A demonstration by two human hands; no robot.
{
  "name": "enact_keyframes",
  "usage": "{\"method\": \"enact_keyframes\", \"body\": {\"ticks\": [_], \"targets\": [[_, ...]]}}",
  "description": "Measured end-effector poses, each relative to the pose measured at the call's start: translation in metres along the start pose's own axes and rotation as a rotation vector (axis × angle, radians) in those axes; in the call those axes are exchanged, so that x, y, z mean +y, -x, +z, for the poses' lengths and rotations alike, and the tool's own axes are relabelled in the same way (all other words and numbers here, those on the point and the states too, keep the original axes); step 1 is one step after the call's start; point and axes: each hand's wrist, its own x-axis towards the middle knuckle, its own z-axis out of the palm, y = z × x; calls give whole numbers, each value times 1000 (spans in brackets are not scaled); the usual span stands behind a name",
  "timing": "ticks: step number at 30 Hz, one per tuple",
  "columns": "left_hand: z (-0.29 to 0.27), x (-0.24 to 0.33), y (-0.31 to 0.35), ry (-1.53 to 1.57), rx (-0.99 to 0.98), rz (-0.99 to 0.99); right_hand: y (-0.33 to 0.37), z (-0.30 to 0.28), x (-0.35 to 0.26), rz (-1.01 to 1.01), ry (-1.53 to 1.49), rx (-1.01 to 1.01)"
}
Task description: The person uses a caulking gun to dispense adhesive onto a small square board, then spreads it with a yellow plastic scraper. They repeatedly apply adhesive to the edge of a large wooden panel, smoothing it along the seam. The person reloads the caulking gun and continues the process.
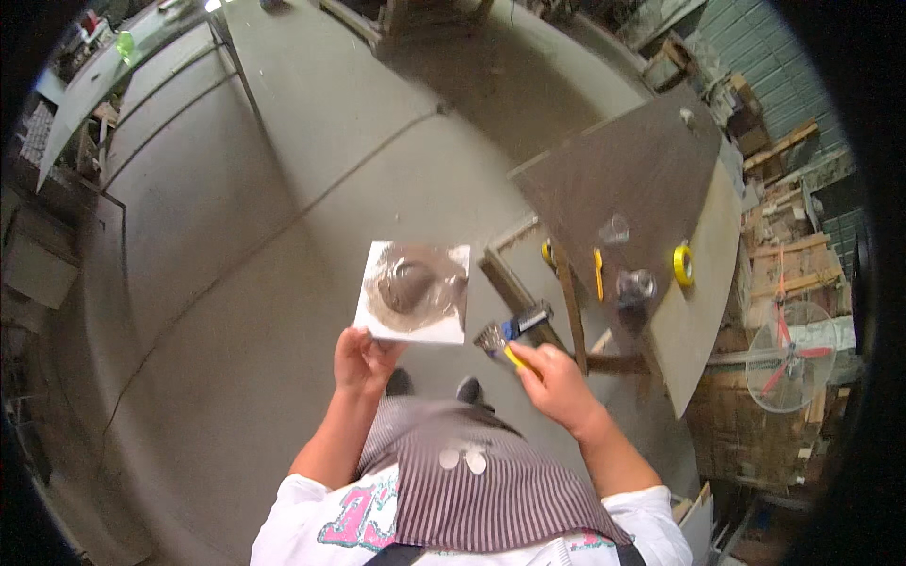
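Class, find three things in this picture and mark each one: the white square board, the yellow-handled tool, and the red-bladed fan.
White square board (415,335): head view, on its bare lower border.
Yellow-handled tool (514,357): head view, on its handle.
Red-bladed fan (791,353): head view, at its hub.

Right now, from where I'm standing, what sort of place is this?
Probably a workshop, judging by the dark-topped table with a yellow tape roll, the caged fan and the wooden planks on the right.

White panel (434,332), yellow tool handle (513,357), striped apron (500,500)
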Motion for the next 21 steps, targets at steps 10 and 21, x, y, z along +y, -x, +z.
{"method": "enact_keyframes", "body": {"ticks": [10, 21], "targets": [[30, 9, -9, 189, -225, -196, -44, -10, -8, 350, -1439, -191], [24, 13, -1, 79, -167, -81, -42, 8, -7, 512, -1236, -339]]}}
